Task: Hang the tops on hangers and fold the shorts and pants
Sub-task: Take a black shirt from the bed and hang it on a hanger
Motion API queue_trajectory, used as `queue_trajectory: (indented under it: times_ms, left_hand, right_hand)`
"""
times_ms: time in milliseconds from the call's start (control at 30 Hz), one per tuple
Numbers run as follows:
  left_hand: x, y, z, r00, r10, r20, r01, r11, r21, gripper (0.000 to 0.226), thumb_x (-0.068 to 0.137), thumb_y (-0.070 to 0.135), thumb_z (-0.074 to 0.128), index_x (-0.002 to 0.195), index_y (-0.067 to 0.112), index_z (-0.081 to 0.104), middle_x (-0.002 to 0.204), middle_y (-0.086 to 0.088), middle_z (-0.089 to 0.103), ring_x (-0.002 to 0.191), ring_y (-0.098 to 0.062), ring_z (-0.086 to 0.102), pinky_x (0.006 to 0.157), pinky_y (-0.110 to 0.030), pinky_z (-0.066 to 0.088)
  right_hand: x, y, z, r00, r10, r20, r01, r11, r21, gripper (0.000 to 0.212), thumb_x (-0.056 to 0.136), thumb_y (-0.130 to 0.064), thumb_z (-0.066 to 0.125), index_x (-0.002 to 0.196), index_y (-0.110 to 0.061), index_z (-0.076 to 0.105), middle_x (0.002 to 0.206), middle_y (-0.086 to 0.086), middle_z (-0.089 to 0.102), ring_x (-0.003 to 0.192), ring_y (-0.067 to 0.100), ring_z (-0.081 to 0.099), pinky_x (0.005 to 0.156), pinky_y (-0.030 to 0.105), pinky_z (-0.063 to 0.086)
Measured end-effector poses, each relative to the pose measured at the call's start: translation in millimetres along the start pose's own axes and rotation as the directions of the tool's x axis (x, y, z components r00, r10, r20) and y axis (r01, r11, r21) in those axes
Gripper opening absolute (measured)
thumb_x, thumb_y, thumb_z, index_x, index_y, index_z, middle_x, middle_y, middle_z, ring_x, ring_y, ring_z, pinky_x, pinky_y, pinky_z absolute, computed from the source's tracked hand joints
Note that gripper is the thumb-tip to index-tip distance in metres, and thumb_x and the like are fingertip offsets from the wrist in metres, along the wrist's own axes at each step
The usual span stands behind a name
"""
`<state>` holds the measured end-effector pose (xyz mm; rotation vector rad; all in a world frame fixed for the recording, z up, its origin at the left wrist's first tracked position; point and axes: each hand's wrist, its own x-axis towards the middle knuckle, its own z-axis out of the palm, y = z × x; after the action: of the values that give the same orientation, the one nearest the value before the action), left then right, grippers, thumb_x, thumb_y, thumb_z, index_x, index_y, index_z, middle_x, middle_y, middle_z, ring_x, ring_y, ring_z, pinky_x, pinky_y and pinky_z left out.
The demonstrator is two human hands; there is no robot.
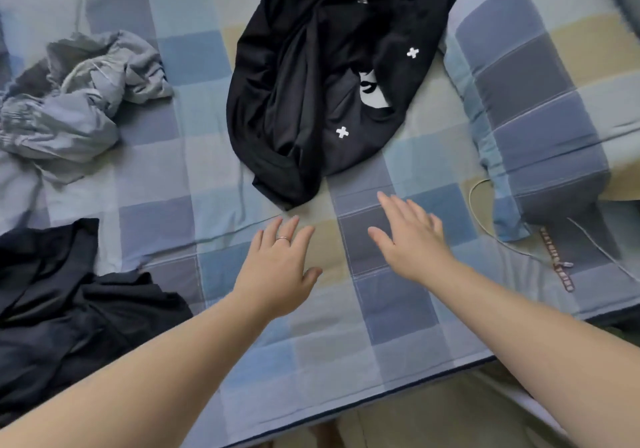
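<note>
Your left hand (pixel 277 267) and right hand (pixel 412 240) hover empty, fingers spread, just short of the crumpled black top with white crosses (pixel 311 84) on the checked blue bedsheet (pixel 398 309). It looks light and limp, so pinch it at the shoulders; its long axis runs away from you, neck seemingly farthest

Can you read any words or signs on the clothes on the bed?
"+": white cross, twice, on the black top.
White print on that top: folded, unreadable.
Strap by the pillow: marks too blurred to read.
</note>
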<state>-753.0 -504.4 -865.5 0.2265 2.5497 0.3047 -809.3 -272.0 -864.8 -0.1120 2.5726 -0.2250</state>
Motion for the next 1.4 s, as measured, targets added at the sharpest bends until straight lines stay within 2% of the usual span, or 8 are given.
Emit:
queue_trajectory:
  times_ms: [233, 400, 500, 600, 800, 1000, 1267, 1400]
  left_hand:
    - [165, -25, 48, 0.996, 0.084, -0.015, -0.084, 0.995, 0.048, 0.083, 0.094, 0.043, 0.06, 0.158, 0.027, 0.009, 0.168, 0.002, -0.012, 0.15, -0.035, 0.012, 0.114, -0.049, 0.029]
    - [240, -36, 48, 0.994, -0.105, -0.04, 0.1, 0.99, -0.103, 0.086, 0.091, 0.039, 0.064, 0.156, 0.039, 0.008, 0.165, 0.012, 0.005, 0.133, -0.036, 0.037, 0.092, -0.054, 0.039]
    - [258, -41, 52, 0.968, -0.179, -0.179, 0.173, 0.984, -0.047, 0.048, 0.098, 0.023, 0.055, 0.14, 0.032, 0.035, 0.145, 0.003, 0.034, 0.111, -0.035, 0.044, 0.076, -0.048, 0.035]
    - [264, -36, 51, 0.925, -0.25, -0.285, 0.22, 0.966, -0.135, 0.01, 0.103, 0.018, 0.044, 0.11, 0.024, 0.048, 0.124, -0.002, 0.044, 0.094, -0.031, 0.04, 0.074, -0.046, 0.032]
    - [218, -42, 53, 0.926, -0.274, -0.258, 0.219, 0.95, -0.222, 0.011, 0.104, 0.022, 0.039, 0.096, 0.027, 0.045, 0.111, 0.001, 0.047, 0.104, -0.03, 0.045, 0.077, -0.044, 0.027]
    - [128, -59, 72, 0.958, -0.235, -0.166, 0.214, 0.968, -0.132, 0.019, 0.107, 0.033, 0.033, 0.096, 0.026, 0.047, 0.106, 0.005, 0.052, 0.095, -0.025, 0.043, 0.08, -0.041, 0.027]
    - [0, -75, 91, 0.937, -0.348, 0.033, 0.349, 0.934, -0.073, 0.017, 0.104, 0.032, 0.036, 0.1, 0.027, 0.052, 0.105, 0.008, 0.053, 0.106, -0.026, 0.047, 0.086, -0.042, 0.03]
    - [-62, -83, 90, 0.881, -0.456, 0.125, 0.472, 0.866, -0.163, 0.015, 0.103, 0.032, 0.036, 0.094, 0.029, 0.048, 0.099, 0.013, 0.047, 0.119, -0.024, 0.045, 0.099, -0.046, 0.028]
  right_hand:
    - [153, 3, 65, 0.991, -0.022, -0.135, 0.01, 0.996, -0.089, 0.076, 0.101, -0.046, 0.046, 0.157, -0.043, -0.006, 0.169, -0.003, 0.001, 0.154, 0.027, -0.001, 0.12, 0.052, 0.013]
    - [234, 0, 74, 0.985, 0.049, -0.167, -0.048, 0.999, 0.011, 0.08, 0.097, -0.037, 0.057, 0.155, -0.051, 0.003, 0.168, -0.007, 0.002, 0.154, 0.028, 0.001, 0.113, 0.064, 0.019]
    - [246, 8, 86, 0.979, 0.111, -0.17, -0.104, 0.993, 0.05, 0.055, 0.101, -0.036, 0.052, 0.152, -0.045, 0.032, 0.164, -0.008, 0.022, 0.15, 0.02, 0.019, 0.109, 0.061, 0.027]
    - [252, 5, 81, 0.953, 0.135, -0.27, -0.114, 0.989, 0.091, 0.036, 0.104, -0.027, 0.045, 0.135, -0.038, 0.059, 0.148, -0.004, 0.046, 0.135, 0.027, 0.042, 0.1, 0.051, 0.038]
    - [216, -13, 58, 0.985, 0.064, -0.161, -0.074, 0.996, -0.058, 0.029, 0.104, -0.028, 0.044, 0.118, -0.031, 0.069, 0.12, -0.003, 0.065, 0.12, 0.026, 0.052, 0.087, 0.039, 0.033]
    - [124, -33, 77, 0.998, -0.031, -0.046, 0.027, 0.994, -0.102, 0.031, 0.106, -0.032, 0.04, 0.118, -0.033, 0.069, 0.117, -0.009, 0.067, 0.131, 0.017, 0.046, 0.105, 0.043, 0.024]
    - [13, -88, 116, 0.993, -0.052, 0.108, 0.053, 0.999, -0.007, 0.028, 0.107, -0.036, 0.038, 0.095, -0.029, 0.062, 0.097, -0.007, 0.069, 0.105, 0.019, 0.06, 0.109, 0.04, 0.019]
    - [-36, -112, 115, 0.977, -0.117, 0.179, 0.106, 0.992, 0.072, 0.027, 0.106, -0.039, 0.041, 0.091, -0.027, 0.061, 0.099, 0.0, 0.071, 0.103, 0.027, 0.06, 0.087, 0.036, 0.028]
